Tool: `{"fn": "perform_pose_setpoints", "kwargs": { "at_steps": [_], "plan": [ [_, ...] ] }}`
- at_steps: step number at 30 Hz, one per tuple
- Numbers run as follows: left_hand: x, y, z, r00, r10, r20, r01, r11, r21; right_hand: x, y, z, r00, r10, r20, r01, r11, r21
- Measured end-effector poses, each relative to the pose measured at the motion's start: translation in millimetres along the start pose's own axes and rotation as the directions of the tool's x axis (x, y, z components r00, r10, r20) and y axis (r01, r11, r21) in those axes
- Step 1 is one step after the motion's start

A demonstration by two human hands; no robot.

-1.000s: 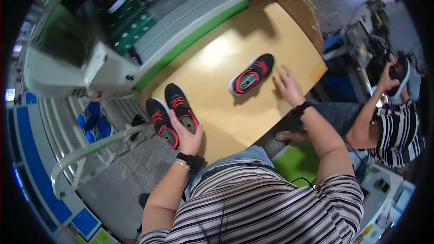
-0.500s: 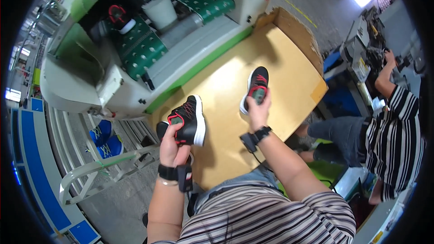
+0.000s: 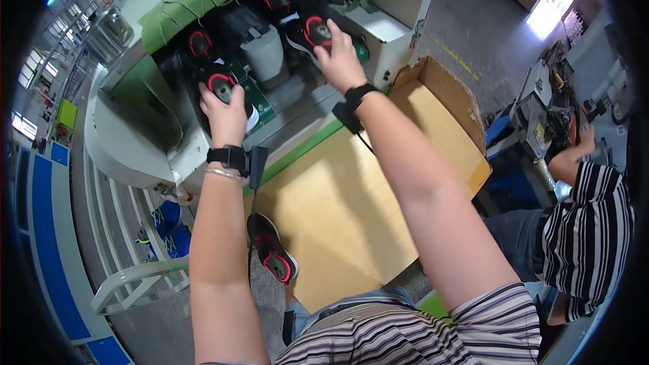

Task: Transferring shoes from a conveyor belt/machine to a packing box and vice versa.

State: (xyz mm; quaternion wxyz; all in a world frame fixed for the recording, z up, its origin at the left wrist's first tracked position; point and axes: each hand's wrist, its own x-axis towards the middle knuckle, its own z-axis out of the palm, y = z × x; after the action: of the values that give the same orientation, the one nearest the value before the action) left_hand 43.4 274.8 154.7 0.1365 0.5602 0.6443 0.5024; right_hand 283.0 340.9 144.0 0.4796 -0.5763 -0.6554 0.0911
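My left hand reaches into the machine's opening, thumb and fingers on either side of the heel of a black sneaker with a red-edged collar and white sole. To its right, my right hand has its thumb and fingers about the heel of a matching sneaker. Both shoes are at the near ends of the green dotted belts, their toes directed inward. Another black and red sneaker lies at the left edge of the tan board. My palms hide the backs of the two held shoes.
Deeper in the machine are two more sneakers, one left and one right. A whitish block stands between the belts. Torn cardboard borders the tan board. Blue shoes sit on the left rack; a co-worker is at right.
Both hands have carried their sneakers from above the board forward into the machine's opening. The shoe on the board's left edge now shows fully. My view has shifted.
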Motion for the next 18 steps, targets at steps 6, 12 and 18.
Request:
{"fn": "perform_pose_setpoints", "kwargs": {
  "at_steps": [6,12,18],
  "plan": [
    [-108.3,-12.7,-48.3,0.952,0.186,0.244,-0.175,0.982,-0.068,-115.6,6.9,-4.4,0.989,-0.121,0.082,0.134,0.975,-0.175],
    [-261.4,-83.5,-120.6,0.966,-0.069,0.25,0.006,0.97,0.244,-433.1,55.1,-96.5,0.595,0.065,0.801,0.276,0.92,-0.279],
    [-337.7,-166.5,-114.7,0.874,-0.397,0.282,0.462,0.859,-0.222,-460.9,27.8,-126.7,0.547,0.122,0.828,0.171,0.952,-0.253]
  ]
}}
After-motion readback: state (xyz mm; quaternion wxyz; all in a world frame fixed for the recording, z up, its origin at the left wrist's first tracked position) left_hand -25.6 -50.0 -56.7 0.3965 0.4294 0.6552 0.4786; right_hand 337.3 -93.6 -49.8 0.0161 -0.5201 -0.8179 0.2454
